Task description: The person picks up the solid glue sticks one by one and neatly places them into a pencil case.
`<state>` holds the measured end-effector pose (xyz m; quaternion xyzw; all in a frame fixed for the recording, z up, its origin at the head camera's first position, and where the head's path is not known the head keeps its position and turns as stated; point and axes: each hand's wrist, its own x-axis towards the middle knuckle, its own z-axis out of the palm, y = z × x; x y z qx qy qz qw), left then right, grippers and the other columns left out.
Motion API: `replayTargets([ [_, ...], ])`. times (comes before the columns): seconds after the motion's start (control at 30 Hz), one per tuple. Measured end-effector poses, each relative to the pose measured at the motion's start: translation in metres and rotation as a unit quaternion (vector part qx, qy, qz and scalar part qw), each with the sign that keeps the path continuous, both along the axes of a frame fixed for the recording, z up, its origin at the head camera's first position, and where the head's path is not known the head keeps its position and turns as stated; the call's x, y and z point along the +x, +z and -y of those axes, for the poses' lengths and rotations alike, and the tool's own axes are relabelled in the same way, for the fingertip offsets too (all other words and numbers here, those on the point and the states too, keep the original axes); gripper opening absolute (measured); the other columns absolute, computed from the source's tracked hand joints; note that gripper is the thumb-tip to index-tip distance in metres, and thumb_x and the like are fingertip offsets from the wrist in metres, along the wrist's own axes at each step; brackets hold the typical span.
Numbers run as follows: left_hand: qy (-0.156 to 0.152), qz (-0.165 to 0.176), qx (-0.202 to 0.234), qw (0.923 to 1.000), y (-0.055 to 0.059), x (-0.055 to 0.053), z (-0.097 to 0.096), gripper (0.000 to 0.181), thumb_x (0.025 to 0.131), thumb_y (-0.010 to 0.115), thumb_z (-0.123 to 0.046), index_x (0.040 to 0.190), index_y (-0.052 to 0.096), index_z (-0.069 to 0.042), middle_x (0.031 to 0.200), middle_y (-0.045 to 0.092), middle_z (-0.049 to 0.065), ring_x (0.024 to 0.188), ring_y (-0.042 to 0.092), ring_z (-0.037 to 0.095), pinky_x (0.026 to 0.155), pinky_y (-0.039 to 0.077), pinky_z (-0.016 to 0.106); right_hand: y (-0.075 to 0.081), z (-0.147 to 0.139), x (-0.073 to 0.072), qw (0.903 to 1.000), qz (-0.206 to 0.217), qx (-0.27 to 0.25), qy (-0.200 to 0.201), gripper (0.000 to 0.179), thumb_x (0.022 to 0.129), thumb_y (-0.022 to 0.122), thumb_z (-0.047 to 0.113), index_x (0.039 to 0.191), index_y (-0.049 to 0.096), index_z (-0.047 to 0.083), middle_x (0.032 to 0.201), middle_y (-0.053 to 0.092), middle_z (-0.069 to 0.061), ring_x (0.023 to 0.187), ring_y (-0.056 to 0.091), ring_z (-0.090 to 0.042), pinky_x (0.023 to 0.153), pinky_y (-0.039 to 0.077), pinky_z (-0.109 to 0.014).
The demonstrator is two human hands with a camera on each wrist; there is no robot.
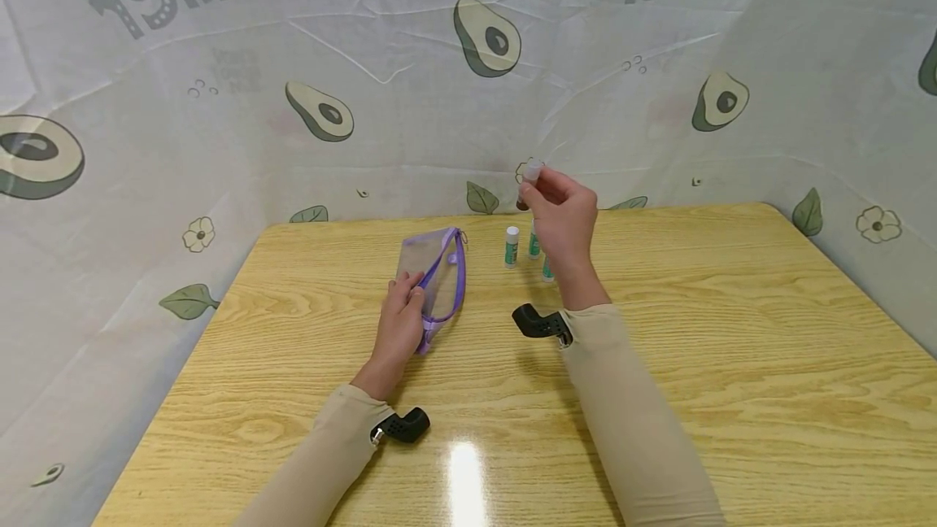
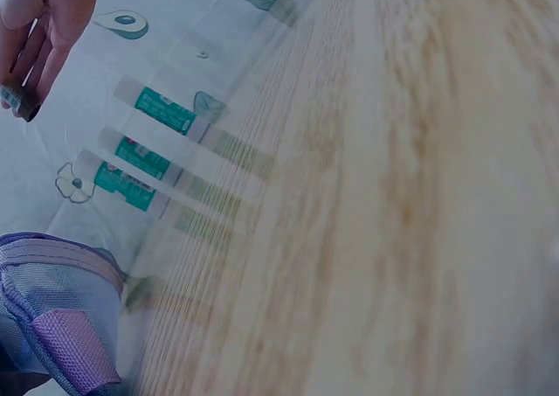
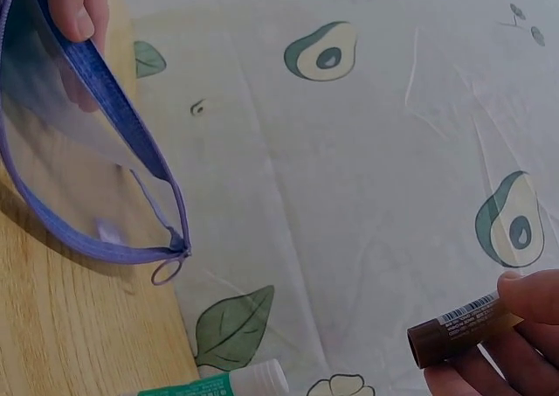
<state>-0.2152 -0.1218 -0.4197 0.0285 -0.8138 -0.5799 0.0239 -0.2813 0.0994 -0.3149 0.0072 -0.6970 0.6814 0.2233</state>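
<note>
My left hand (image 1: 398,317) grips the near left side of a see-through mesh pouch (image 1: 460,283) with purple trim. The pouch's mouth gapes toward the right, and a ring pull (image 3: 169,268) hangs at its far corner. Raised near the back of the table, my right hand (image 1: 573,218) pinches a small brown stick tube (image 3: 450,333) between thumb and fingers. A barcode shows on that tube's side. Below the right hand stand three white tubes with green labels (image 1: 512,248), upright and close together to the right of the pouch.
The wooden table (image 1: 329,267) ends at a white cloth backdrop (image 1: 410,120) printed with avocados and leaves. A black wrist camera mount (image 1: 538,322) sits on the right sleeve, another black mount (image 1: 406,425) on the left.
</note>
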Motion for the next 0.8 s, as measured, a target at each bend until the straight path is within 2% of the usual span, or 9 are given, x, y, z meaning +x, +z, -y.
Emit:
replayTargets([
  [0.4,0.004,-0.001,-0.004,1.0,0.002,0.0,0.0,0.047,0.107,0.033,-0.028,0.15,0.042,-0.01,0.166,0.016,0.012,0.155,-0.003,0.032,0.124,0.002,0.054,0.004,0.012,0.004,0.9999,0.014,0.004,0.003,0.036,0.089,0.073,0.017,0.125,0.069,0.01,0.118,0.071,-0.011,0.105,0.068,-0.018,0.095,0.054,-0.031],
  [0.8,0.0,0.0,0.002,1.0,0.002,0.0,0.001,0.047,0.107,0.033,-0.027,0.15,0.041,-0.009,0.166,0.016,0.013,0.155,-0.003,0.032,0.124,0.002,0.054,0.003,0.024,0.003,0.9999,0.009,0.001,0.008,0.037,0.089,0.073,0.017,0.125,0.069,0.01,0.117,0.071,-0.01,0.105,0.067,-0.017,0.09,0.056,-0.029],
])
